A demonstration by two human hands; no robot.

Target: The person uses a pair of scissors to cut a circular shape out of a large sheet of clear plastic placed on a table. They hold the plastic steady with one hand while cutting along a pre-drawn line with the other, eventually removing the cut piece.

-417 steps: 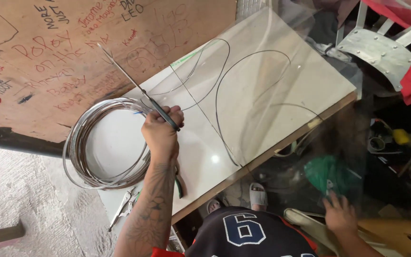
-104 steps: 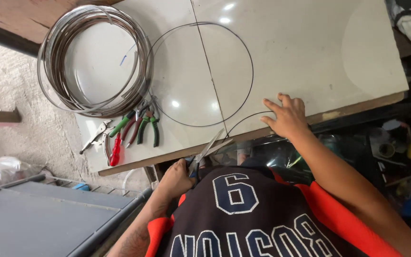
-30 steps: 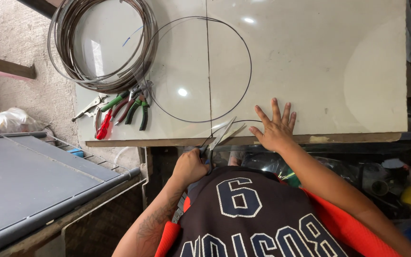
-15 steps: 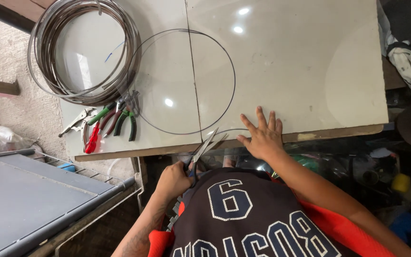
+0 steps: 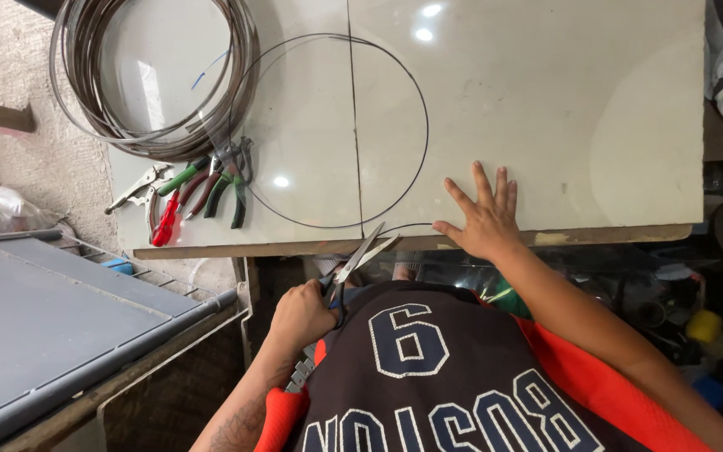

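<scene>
where the thin wire loop [image 5: 340,130] comes back to the near edge of the pale table [image 5: 546,109], its loose end curves over to the right hand [image 5: 485,219] and sits betw the blades of the scissors [image 5: 360,258], which are parted around it. left hand [image 5: 301,315] is clenched on the scissors' handles, below the table edge & close to the person's chest, so the wire lies up and to the right of that grip, out at the blade tips, not in the fist. right hand isn't grasping anything: it lies flat w/ fingers spread on the table top by the edge, the thumb side touching or just beside the wire end; can't tell if it truly pins it. the rest of the loop lies flat as a big circle across the seam betw the two table panels, well apart from both hands. at the far left corner a thick coil of grey wire [image 5: 156,79] rests on the table, overlapping the loop's left side. just below the coil lie a bunch of pliers [image 5: 202,188] w/ red, green and dark handles, near the table's front-left corner. off the table to the left is a grey flat surface [image 5: 52,318].
</scene>
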